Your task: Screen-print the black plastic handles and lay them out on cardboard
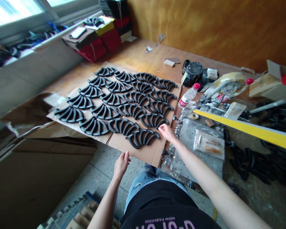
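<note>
Rows of black curved handle-like pieces (132, 111) lie fanned out and overlapping on a flat cardboard sheet (145, 154). My right hand (166, 132) is over the sheet's right side, fingers drawn together. Its fingertips meet the lower end of the last curved piece (160, 122) in a row; whether they grip it cannot be made out. Just off the sheet's front edge, my left hand (122, 163) has its fingers curled in, and nothing shows in them. Closest to both hands is the front fan of pieces (143, 138).
Right of the sheet stand a red-capped bottle (188, 95), black jars (192, 73) and a clamp-like device with a yellow bar (243, 127). A metal plate (186, 149) carries a plastic bag (209, 143). Red bundles (91, 51) sit at the back left; cardboard (38, 165) leans at left.
</note>
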`<state>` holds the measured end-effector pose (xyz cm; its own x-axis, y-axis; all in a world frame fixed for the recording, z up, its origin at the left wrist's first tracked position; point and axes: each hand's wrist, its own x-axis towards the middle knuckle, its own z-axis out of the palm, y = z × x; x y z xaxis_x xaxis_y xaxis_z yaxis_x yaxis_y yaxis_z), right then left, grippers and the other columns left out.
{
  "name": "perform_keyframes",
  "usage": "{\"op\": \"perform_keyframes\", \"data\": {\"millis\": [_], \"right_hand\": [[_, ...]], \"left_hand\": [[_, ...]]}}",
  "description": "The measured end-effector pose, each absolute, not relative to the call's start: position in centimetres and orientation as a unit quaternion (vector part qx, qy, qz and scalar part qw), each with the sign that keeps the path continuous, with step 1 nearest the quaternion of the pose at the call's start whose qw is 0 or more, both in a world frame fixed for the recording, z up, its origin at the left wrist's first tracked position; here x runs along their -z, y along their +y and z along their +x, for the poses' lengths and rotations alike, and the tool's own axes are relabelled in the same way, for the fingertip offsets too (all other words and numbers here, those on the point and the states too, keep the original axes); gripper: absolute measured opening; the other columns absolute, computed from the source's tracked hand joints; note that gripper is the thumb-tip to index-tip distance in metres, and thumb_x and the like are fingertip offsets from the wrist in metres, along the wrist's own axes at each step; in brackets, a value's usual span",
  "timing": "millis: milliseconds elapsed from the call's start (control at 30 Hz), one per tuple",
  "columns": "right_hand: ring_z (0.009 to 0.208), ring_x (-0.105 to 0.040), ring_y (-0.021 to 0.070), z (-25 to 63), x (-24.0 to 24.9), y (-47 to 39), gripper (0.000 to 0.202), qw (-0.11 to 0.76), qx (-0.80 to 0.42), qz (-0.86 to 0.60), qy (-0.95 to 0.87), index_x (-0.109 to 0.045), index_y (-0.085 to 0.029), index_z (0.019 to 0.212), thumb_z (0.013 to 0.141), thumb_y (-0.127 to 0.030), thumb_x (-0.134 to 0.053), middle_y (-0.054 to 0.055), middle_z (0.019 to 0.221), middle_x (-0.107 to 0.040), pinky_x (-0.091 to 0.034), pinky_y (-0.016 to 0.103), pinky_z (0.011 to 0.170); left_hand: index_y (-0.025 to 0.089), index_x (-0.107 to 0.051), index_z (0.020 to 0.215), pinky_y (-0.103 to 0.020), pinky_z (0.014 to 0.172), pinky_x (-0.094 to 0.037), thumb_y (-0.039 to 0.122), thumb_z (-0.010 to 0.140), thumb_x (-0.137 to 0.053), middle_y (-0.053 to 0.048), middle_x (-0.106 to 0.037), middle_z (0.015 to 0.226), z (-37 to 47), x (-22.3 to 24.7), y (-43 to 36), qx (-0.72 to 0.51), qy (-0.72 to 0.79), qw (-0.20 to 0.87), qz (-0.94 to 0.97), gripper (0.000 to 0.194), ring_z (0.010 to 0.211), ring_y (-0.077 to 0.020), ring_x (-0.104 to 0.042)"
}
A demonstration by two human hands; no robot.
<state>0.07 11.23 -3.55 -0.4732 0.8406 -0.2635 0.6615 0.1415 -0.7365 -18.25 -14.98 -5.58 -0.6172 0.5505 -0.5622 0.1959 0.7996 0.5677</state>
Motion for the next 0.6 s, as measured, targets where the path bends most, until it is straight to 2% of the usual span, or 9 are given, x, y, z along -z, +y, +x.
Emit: {"op": "perform_keyframes", "data": {"millis": [100, 200, 300, 433, 600], "right_hand": [[0.098, -0.064, 0.0189, 1.9, 4.9, 10.6, 0.02, 0.178, -0.464, -0.524, -0.691, -0.062, -0.02, 0.098, 0.085, -0.032, -0.055, 0.005, 0.102, -0.07, -0.047, 0.035, 0.092], [0.108, -0.06, 0.0241, 2.9, 6.2, 9.4, 0.035, 0.255, -0.471, -0.566, -0.627, -0.062, -0.019, 0.106, 0.08, -0.04, -0.054, 0.01, 0.113, -0.067, -0.045, 0.043, 0.099], [0.118, -0.056, 0.0259, 2.6, 6.8, 8.4, 0.052, 0.274, -0.507, -0.591, -0.564, -0.057, -0.019, 0.119, 0.077, -0.049, -0.053, 0.012, 0.126, -0.062, -0.045, 0.043, 0.101], [0.128, -0.052, 0.0265, 1.9, 7.6, 8.1, 0.063, 0.264, -0.568, -0.638, -0.448, -0.052, -0.024, 0.128, 0.074, -0.057, -0.055, 0.012, 0.137, -0.055, -0.048, 0.041, 0.099], [0.128, -0.05, 0.026, 1.4, 7.7, 8.0, 0.058, 0.31, -0.555, -0.681, -0.365, -0.055, -0.029, 0.124, 0.073, -0.056, -0.06, 0.008, 0.14, -0.054, -0.044, 0.042, 0.102]], "left_hand": [[0.021, -0.054, 0.084, -0.03, 0.057, -0.051, 0.065, 0.087, -0.031, -0.006, -0.071, 0.077, -18.6, 6.0, -16.4, -0.268, 0.869, 0.373, 0.184, 0.049, 0.062, -0.0187, -0.066], [0.021, -0.053, 0.086, -0.03, 0.055, -0.052, 0.065, 0.086, -0.028, -0.008, -0.071, 0.078, -20.6, 5.9, -17.8, -0.292, 0.882, 0.338, 0.151, 0.052, 0.062, -0.0191, -0.066], [0.022, -0.053, 0.086, -0.032, 0.056, -0.054, 0.063, 0.086, -0.027, -0.008, -0.071, 0.078, -24.9, 4.7, -18.5, -0.31, 0.899, 0.284, 0.12, 0.049, 0.063, -0.0208, -0.068], [0.023, -0.054, 0.088, -0.031, 0.061, -0.057, 0.059, 0.087, -0.029, -0.009, -0.072, 0.084, -34.3, 1.9, -17.6, -0.322, 0.92, 0.202, 0.096, 0.044, 0.071, -0.0222, -0.07], [0.02, -0.052, 0.099, -0.027, 0.065, -0.056, 0.055, 0.091, -0.022, -0.006, -0.07, 0.097, -49.6, -1.6, -14.8, -0.257, 0.948, 0.118, 0.146, 0.047, 0.08, -0.0194, -0.069]]}}
